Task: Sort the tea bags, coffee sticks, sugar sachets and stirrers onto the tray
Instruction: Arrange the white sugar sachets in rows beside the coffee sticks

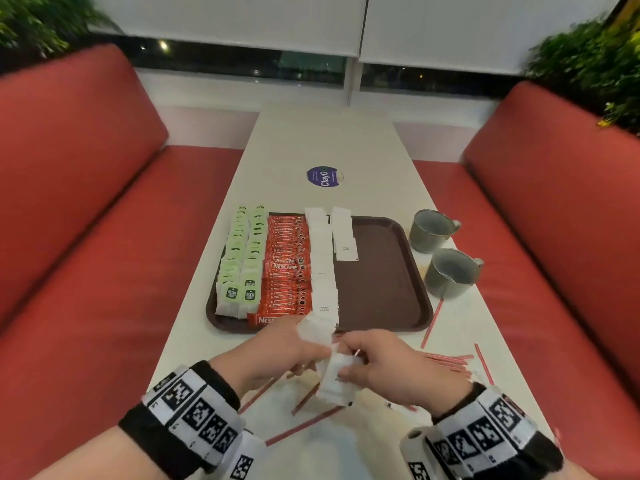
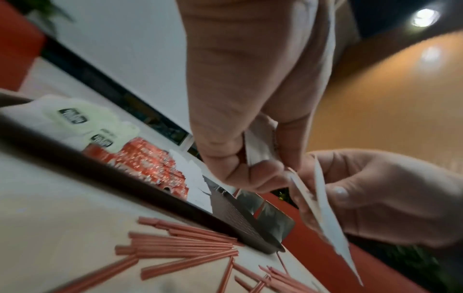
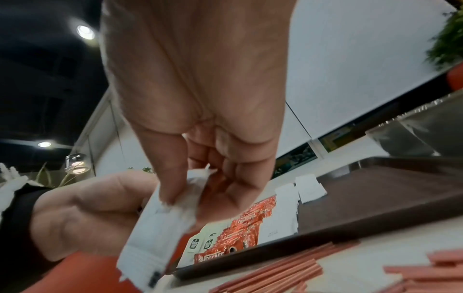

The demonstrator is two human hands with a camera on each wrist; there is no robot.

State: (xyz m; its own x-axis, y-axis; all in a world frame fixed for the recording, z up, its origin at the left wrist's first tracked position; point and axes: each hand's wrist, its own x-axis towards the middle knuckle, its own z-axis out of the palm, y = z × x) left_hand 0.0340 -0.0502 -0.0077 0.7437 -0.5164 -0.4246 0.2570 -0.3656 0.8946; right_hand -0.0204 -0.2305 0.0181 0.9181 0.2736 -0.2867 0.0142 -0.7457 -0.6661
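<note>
A brown tray holds two columns of green tea bags, a column of red coffee sticks and two columns of white sugar sachets. In front of its near rim both hands meet over the table. My left hand pinches a few white sachets, as the left wrist view shows. My right hand pinches a small stack of sachets between thumb and fingers. Red stirrers lie loose on the table under and right of the hands.
Two grey mugs stand right of the tray. A purple round sticker sits farther up the white table. Red bench seats flank both sides. The tray's right half is bare.
</note>
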